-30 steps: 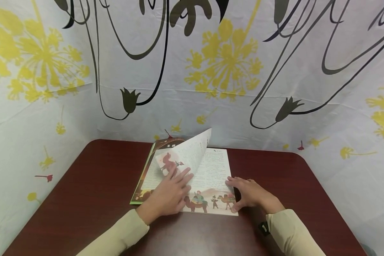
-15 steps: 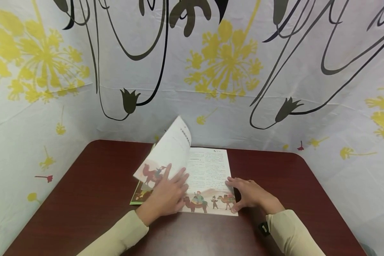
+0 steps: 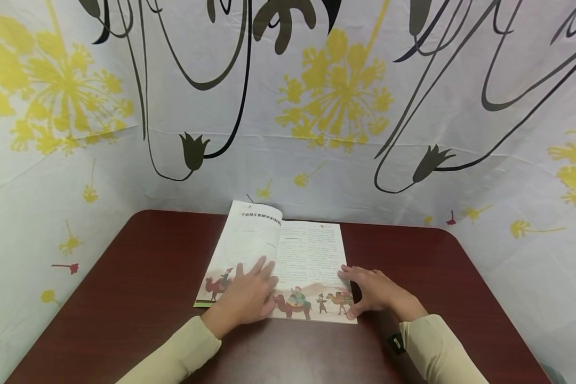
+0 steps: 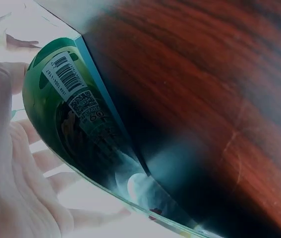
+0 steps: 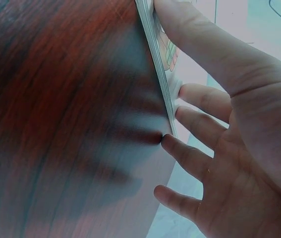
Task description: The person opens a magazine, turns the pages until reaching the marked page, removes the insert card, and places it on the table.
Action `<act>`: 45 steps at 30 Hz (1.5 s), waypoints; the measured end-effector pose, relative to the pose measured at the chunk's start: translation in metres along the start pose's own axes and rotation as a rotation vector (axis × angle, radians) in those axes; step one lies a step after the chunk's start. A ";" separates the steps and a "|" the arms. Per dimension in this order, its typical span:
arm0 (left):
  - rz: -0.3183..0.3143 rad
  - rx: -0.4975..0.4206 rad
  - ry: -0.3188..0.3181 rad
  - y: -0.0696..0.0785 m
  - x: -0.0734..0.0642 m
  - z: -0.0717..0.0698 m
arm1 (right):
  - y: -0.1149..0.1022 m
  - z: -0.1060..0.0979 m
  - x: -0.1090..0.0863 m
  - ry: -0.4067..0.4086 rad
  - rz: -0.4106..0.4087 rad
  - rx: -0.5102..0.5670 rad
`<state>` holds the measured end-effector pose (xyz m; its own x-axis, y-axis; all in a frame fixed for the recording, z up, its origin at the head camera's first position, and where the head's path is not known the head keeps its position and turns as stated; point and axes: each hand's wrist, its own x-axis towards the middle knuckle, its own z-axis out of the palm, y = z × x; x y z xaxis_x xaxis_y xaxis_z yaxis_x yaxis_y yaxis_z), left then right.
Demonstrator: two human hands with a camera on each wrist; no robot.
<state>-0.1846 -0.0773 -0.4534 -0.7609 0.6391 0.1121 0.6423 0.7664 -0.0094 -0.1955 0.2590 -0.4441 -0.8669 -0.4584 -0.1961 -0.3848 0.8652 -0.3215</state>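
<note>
An open magazine (image 3: 312,256) lies on the table, with camels and riders printed along the bottom of both pages. My left hand (image 3: 247,290) rests with spread fingers on the lower left page, near the fold. In the left wrist view that hand (image 4: 11,163) lies over the pages, and the green cover (image 4: 43,104) with a barcode bows up from the table. At the right edge, my right hand (image 3: 376,288) touches the magazine, its thumb at the lower corner. The right wrist view shows its fingers (image 5: 195,116) extended, some at the page edge.
A dark red-brown table (image 3: 125,277) carries the magazine. Behind it and at both sides hangs a pale cloth (image 3: 345,181) printed with yellow flowers and dark stems. A black band (image 3: 396,343) shows at the right sleeve.
The raised page has swung over to the left and now lies down on the left side, covering the page beneath. The left hand has shifted slightly left; the right hand has stayed put.
</note>
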 end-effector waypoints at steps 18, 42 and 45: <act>-0.041 -0.104 0.016 -0.002 -0.002 0.003 | 0.000 0.000 0.000 -0.002 0.003 -0.005; -0.067 -0.106 -0.037 0.003 0.002 0.003 | 0.000 -0.001 0.003 0.054 -0.022 0.001; -0.065 -0.110 -0.052 0.003 0.002 0.003 | -0.001 0.000 0.005 0.062 -0.030 -0.004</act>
<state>-0.1845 -0.0738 -0.4565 -0.8030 0.5932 0.0576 0.5958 0.7961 0.1060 -0.1995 0.2565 -0.4446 -0.8728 -0.4708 -0.1287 -0.4119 0.8520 -0.3230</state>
